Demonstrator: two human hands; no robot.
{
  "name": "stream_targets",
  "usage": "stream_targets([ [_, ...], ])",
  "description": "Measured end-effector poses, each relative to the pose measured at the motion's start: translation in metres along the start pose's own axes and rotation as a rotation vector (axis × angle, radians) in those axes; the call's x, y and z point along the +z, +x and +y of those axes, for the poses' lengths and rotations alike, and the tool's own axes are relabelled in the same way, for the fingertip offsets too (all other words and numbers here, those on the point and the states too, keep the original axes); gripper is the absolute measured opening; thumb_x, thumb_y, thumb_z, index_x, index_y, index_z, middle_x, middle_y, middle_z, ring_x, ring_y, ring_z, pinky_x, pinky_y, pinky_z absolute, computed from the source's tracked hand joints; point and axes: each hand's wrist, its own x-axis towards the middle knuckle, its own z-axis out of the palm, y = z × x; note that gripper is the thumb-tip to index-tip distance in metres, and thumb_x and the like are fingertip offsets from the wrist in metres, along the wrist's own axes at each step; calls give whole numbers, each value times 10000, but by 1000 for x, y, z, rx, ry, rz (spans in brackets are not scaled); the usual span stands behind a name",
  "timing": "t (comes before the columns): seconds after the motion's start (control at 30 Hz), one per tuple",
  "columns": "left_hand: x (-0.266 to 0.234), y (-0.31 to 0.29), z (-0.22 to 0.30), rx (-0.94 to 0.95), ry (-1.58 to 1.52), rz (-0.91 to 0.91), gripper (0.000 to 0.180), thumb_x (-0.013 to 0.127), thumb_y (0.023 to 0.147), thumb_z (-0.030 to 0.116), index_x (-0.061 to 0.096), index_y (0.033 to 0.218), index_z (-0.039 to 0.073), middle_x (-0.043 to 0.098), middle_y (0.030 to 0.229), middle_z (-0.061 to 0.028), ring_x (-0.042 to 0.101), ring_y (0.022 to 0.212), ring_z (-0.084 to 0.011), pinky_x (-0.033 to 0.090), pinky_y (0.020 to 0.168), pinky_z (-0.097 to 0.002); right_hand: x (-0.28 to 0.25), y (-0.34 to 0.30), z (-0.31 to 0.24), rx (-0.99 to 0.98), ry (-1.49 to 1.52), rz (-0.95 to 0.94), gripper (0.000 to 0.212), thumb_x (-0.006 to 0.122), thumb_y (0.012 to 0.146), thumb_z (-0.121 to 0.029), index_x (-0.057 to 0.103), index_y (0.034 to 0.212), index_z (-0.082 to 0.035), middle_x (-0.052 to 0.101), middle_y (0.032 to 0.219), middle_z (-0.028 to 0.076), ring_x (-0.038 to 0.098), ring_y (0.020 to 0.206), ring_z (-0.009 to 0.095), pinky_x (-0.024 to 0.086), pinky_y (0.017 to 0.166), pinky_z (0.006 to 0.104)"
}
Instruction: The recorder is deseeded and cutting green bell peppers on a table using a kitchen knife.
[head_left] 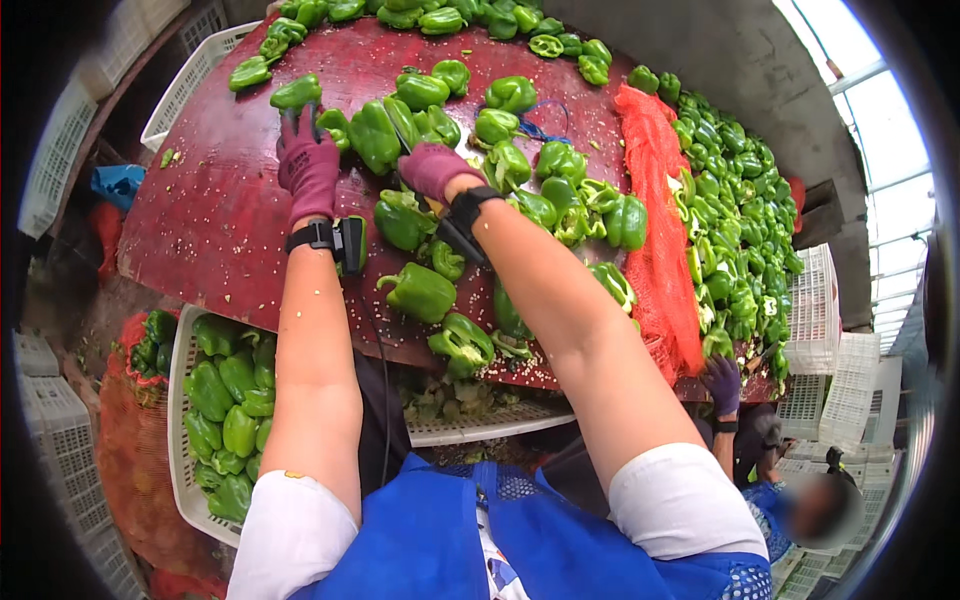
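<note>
Both my hands wear purple-red gloves with dark fingertips and reach over a red table (225, 200). My left hand (307, 165) has its fingers stretched forward, the tips against a green bell pepper (296, 92). My right hand (437, 168) is closed beside a large bell pepper (375, 137). A dark narrow shape shows at its fingers, but what it is, I cannot make out. More whole peppers lie around it, such as one pepper (403, 220) below the hand. Nearer to me, a cut-open pepper (462, 344) lies by the table's edge.
Red mesh netting (655, 220) divides the table, with a big pepper heap (740, 220) to its right. A white crate (185, 455) of peppers stands below left; another white crate (490, 428) holds trimmings under the edge. A co-worker's purple-gloved hand (721, 384) is at the right.
</note>
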Motion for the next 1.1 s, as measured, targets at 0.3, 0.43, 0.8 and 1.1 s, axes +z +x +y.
stream_targets([
  [0.3, -28, 10, 4, -262, 83, -523, 369, 509, 887, 352, 629, 1134, 107, 615, 1182, -180, 576, 1105, -365, 457, 920, -463, -12, -66, -16, 25, 385, 230, 432, 426, 946, -392, 595, 979, 4, 638, 958, 265, 608, 956, 410, 463, 837, 491],
  [0.43, -37, -2, -12, -365, -246, -339, 350, 536, 846, 289, 645, 1132, 119, 653, 1111, -183, 618, 1039, -360, 486, 850, -440, -3, -70, -25, -97, 325, 351, 422, 435, 944, -391, 594, 976, -1, 637, 952, 266, 604, 950, 420, 461, 835, 492],
  [0.8, -33, -8, -41, -531, -207, -296, 284, 540, 815, 147, 673, 1064, 119, 692, 986, -157, 672, 918, -317, 507, 772, -389, 0, -41, -73, -403, 151, 338, 332, 496, 932, -346, 563, 1004, -28, 656, 859, 234, 633, 830, 412, 486, 733, 503],
  [1.1, -9, -3, -51, -702, -296, -149, 438, 555, 864, 219, 542, 1273, 65, 658, 1101, -205, 639, 1014, -315, 482, 864, -393, 32, 19, -84, -292, -300, 7, 365, 502, 883, -314, 708, 1013, -42, 656, 1063, 221, 639, 994, 375, 502, 847, 438],
])
